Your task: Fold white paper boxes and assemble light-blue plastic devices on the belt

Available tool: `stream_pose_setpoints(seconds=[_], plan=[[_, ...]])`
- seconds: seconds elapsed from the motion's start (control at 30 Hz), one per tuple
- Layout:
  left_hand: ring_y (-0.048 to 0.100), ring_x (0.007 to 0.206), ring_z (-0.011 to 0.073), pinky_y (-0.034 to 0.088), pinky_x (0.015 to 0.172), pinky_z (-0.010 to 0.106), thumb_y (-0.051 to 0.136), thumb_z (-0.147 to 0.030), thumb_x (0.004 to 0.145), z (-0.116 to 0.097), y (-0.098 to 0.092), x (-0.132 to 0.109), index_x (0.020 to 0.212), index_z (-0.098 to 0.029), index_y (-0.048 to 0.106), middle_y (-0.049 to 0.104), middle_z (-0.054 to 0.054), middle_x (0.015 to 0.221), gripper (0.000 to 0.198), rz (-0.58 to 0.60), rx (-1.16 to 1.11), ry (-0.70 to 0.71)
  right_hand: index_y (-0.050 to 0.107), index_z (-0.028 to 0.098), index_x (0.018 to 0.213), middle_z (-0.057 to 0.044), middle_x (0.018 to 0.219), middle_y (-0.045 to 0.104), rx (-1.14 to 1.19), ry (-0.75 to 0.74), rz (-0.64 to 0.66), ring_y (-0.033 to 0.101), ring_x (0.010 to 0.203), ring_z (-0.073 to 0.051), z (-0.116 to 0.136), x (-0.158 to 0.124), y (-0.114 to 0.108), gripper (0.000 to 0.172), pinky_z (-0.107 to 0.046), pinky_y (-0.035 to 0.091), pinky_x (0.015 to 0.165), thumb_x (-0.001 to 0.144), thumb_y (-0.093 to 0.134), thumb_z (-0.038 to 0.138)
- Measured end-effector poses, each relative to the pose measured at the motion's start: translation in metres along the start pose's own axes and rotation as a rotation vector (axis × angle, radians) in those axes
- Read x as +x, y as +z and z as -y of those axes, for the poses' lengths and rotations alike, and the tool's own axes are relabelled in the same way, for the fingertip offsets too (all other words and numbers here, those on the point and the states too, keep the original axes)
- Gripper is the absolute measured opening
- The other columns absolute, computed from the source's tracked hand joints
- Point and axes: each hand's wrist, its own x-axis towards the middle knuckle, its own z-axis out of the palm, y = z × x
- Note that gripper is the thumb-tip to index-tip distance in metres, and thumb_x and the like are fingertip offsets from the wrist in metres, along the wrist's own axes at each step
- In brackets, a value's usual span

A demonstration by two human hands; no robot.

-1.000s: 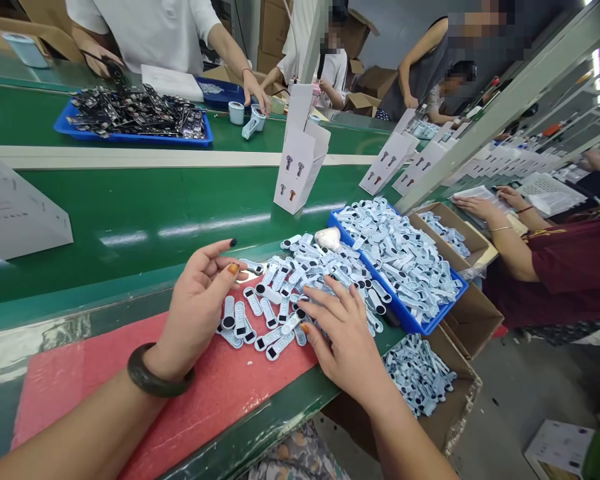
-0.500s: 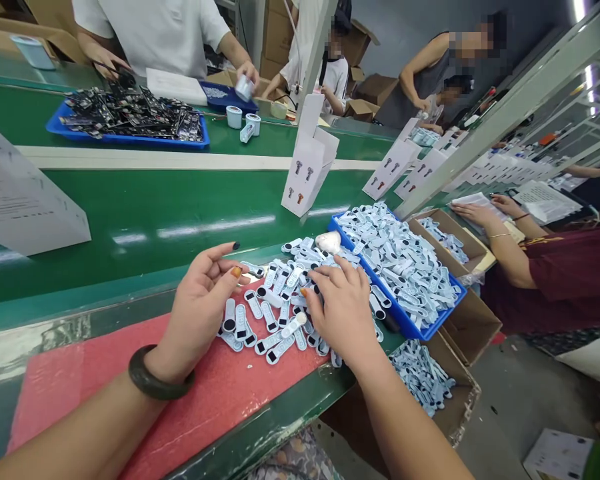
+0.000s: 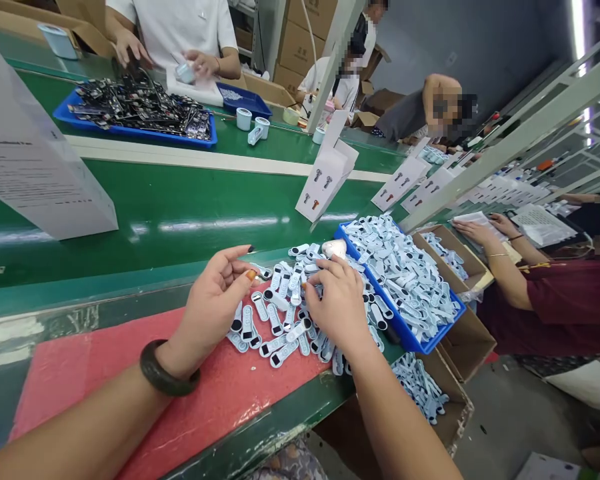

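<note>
My left hand (image 3: 214, 303), wearing a dark bangle, hovers at the left edge of a loose pile of small light-blue plastic pieces (image 3: 275, 323). Its fingers are loosely curled, the index fingertip and thumb are apart, and I see nothing held. My right hand (image 3: 337, 303) reaches over the pile from the right. Its thumb and fingers close at the end of one light-blue plastic piece (image 3: 295, 285); the fingers partly hide the contact. The pieces have rounded ends and dark squares or discs. Beneath lies a red mat (image 3: 105, 373).
A blue bin (image 3: 417, 343) full of like pieces stands right of the pile, with cardboard boxes (image 3: 467, 333) beside it. A white lump (image 3: 334, 249) sits behind the pile. Beyond run a green belt (image 3: 205, 193), printed cartons (image 3: 325, 177) and a co-worker's tray (image 3: 135, 133) of dark packets.
The view has shifted slightly. My right thumb and fingers have drawn together at one piece, which now stands more upright. My left hand keeps its curled pose. Across the belt, a co-worker's hands have moved.
</note>
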Motion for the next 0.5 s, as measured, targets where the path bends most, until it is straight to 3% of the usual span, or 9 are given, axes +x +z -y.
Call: stream_pose_setpoints(seconds=[0.2,0.33,0.5], plan=[[0.070,0.091,0.0193,0.054,0.075,0.030,0.060,-0.038,0.092,-0.001,-0.001,-0.001,0.133,-0.019,0.051,0.066,0.007,0.104,0.046,0.017,0.044,-0.021,0.064,0.022,0.082,-0.007,0.126,0.067,0.232,0.042,-0.045,0.047,0.137,-0.029,-0.017,0.001,-0.011,0.012,-0.054,0.037,0.114,0.090,0.057,0.027],[0.070,0.090,0.0191,0.054,0.073,0.029,0.060,-0.038,0.091,-0.001,-0.001,-0.001,0.132,-0.020,0.051,0.066,0.006,0.104,0.046,0.018,0.033,-0.031,0.070,0.022,0.095,-0.010,0.133,0.063,0.072,0.015,-0.056,0.038,0.143,-0.033,-0.013,0.001,-0.011,0.016,-0.060,0.032,0.116,0.092,0.059,0.032],[0.071,0.090,0.0196,0.054,0.072,0.029,0.061,-0.039,0.090,0.000,-0.001,0.000,0.132,-0.019,0.051,0.066,0.006,0.103,0.047,0.021,0.027,-0.030,0.073,0.020,0.088,-0.012,0.137,0.062,-0.095,0.029,0.019,0.034,0.145,-0.040,0.004,0.008,0.003,0.016,-0.070,0.025,0.114,0.090,0.064,0.033]])
